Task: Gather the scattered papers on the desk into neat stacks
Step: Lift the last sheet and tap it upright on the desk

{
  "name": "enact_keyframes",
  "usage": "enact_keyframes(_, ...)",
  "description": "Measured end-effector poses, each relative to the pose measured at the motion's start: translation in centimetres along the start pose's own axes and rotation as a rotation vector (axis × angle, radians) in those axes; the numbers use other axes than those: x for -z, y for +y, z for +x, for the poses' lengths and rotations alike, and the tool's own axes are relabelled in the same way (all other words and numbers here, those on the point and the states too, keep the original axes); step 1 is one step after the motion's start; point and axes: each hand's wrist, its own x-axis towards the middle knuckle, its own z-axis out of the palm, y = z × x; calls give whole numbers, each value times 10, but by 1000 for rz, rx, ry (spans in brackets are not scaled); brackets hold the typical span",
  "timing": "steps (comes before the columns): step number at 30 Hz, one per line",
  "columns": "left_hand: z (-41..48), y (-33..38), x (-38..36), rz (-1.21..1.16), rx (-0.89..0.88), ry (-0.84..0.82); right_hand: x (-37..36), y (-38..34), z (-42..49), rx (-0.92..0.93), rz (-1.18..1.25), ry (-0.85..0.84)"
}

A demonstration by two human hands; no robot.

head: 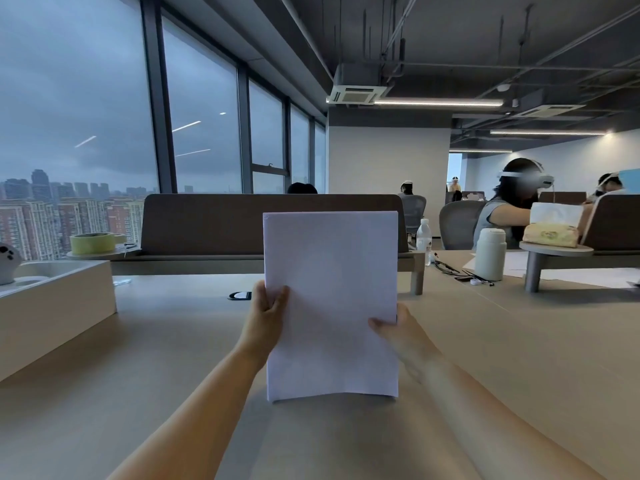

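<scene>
Presently upright: paper stack (330,306) held on end, bottom edge on or just above the tabletop (138,341), cannot tell which. Left hand (266,313) clamped on left edge, right hand (394,332) gripping right edge. Light, floppy, lower edge bowing; likely to slide apart unless pinched at both sides. Smooth tan surface, bare nearby. Open office, big windows, box (52,299) at left.

Green tape roll (92,242), water bottle (423,240), white flask (489,253), tissue pack (550,228)
</scene>
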Motion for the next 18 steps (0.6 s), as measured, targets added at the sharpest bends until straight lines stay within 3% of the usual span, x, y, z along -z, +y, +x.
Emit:
enact_keyframes(3,2,1,-6,-33,-31,69,5,12,-10,-34,-34,-66)
enact_keyframes(9,27,14,2,-223,-4,277,23,7,-5,-86,129,48)
enact_keyframes(14,24,18,-15,-551,125,262,-2,-22,1,55,559,44)
enact_keyframes(18,14,9,-25,-751,218,198,-19,-35,-1,143,593,101)
